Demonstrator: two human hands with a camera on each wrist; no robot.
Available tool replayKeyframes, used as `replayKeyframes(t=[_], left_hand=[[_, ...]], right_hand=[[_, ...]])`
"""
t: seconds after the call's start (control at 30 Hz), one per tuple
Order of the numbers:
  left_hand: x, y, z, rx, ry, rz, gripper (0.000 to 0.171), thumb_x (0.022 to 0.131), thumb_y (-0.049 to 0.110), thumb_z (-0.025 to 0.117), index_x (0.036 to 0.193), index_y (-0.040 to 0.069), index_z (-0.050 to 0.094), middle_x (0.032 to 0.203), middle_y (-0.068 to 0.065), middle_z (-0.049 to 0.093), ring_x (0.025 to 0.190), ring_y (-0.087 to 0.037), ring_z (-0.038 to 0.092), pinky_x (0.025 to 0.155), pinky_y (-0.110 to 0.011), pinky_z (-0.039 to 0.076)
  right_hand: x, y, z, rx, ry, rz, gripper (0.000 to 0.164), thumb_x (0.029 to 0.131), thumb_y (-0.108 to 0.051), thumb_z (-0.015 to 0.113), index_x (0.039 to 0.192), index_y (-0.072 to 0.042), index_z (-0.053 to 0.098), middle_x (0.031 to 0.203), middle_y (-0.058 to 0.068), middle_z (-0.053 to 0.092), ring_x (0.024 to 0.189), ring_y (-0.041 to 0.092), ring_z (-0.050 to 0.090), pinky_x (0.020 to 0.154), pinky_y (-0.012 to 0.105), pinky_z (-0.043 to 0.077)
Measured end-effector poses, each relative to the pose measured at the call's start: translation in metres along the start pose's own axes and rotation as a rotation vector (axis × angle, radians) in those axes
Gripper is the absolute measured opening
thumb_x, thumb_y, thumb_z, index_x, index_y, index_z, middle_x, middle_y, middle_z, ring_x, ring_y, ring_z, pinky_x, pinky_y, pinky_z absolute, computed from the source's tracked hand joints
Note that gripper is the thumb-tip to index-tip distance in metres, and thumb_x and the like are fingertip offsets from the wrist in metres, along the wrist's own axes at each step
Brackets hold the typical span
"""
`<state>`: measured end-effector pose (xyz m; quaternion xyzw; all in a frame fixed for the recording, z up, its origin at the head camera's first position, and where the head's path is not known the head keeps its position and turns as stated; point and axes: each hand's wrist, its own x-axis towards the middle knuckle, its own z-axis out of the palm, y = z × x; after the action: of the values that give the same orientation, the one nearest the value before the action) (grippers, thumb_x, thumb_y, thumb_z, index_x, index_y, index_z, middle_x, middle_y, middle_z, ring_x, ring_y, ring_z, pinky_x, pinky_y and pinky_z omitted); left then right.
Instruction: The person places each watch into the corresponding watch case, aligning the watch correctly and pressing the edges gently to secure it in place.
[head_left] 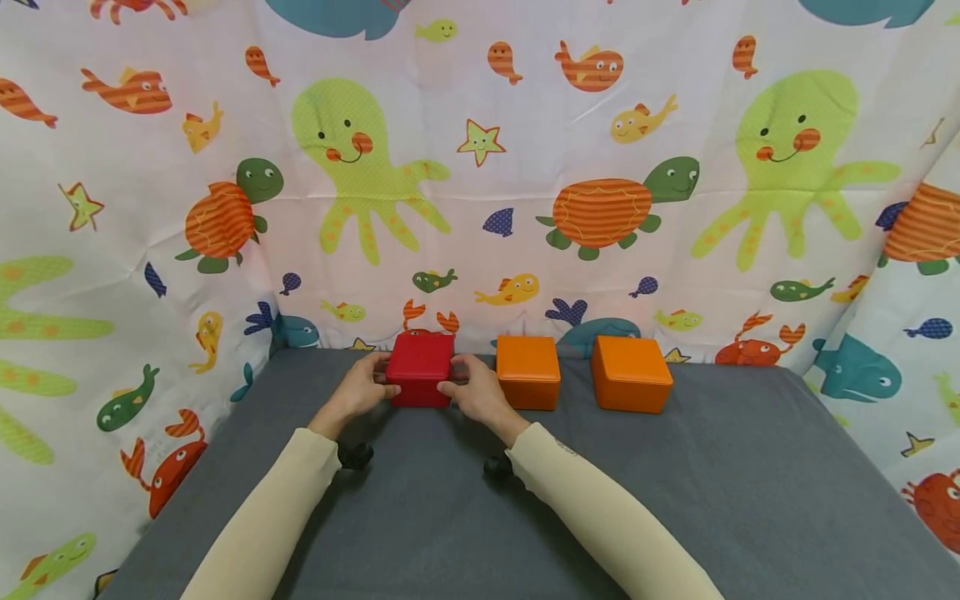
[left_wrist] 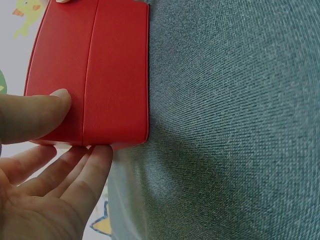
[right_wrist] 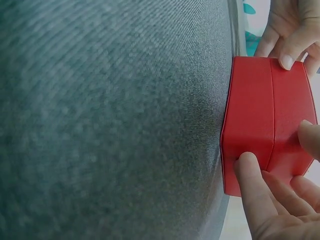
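A red box point(head_left: 420, 372) with a seam around its sides sits on the grey cloth near the back of the table. My left hand point(head_left: 363, 387) holds its left side, thumb on the front face and fingers along the side. On the opposite side my right hand point(head_left: 478, 390) grips the box the same way. In the left wrist view the left thumb point(left_wrist: 50, 107) lies on the red front above the seam. The right wrist view shows the right fingertips point(right_wrist: 246, 159) against the box's side. The lid is down on the box.
Two orange boxes stand in the same row to the right: one orange box point(head_left: 527, 372) close beside my right hand, another orange box point(head_left: 632, 375) farther right. A curtain point(head_left: 465, 250) printed with sea animals hangs behind the grey table point(head_left: 420, 517) and along both sides.
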<state>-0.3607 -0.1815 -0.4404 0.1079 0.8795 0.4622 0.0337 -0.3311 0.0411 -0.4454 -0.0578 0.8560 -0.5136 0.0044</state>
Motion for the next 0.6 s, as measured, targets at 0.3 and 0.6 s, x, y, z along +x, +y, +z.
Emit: replayKeyframes(t=[0.3,0.6], left_hand=[[-0.012,0.017,-0.003,0.158,0.025,0.003,0.059,0.086,0.013,0.069,0.136,-0.002,0.042,0.129,-0.023,0.053,0.108,-0.036,0.058,0.085,-0.046,0.052],[-0.039,0.049,0.01,0.391,0.141,0.136,0.06,0.083,0.022,0.072,0.132,-0.003,0.049,0.125,-0.021,0.053,0.107,-0.035,0.053,0.086,-0.051,0.05]], right_hand=[[-0.009,-0.001,-0.007,-0.026,-0.063,-0.023,0.051,0.09,-0.033,0.066,0.133,-0.014,0.046,0.129,0.009,0.056,0.105,0.022,0.059,0.079,0.036,0.055],[-0.04,-0.007,-0.04,-0.184,-0.164,-0.154,0.043,0.091,-0.034,0.064,0.127,-0.014,0.053,0.124,0.005,0.059,0.097,0.017,0.06,0.084,0.035,0.052]])
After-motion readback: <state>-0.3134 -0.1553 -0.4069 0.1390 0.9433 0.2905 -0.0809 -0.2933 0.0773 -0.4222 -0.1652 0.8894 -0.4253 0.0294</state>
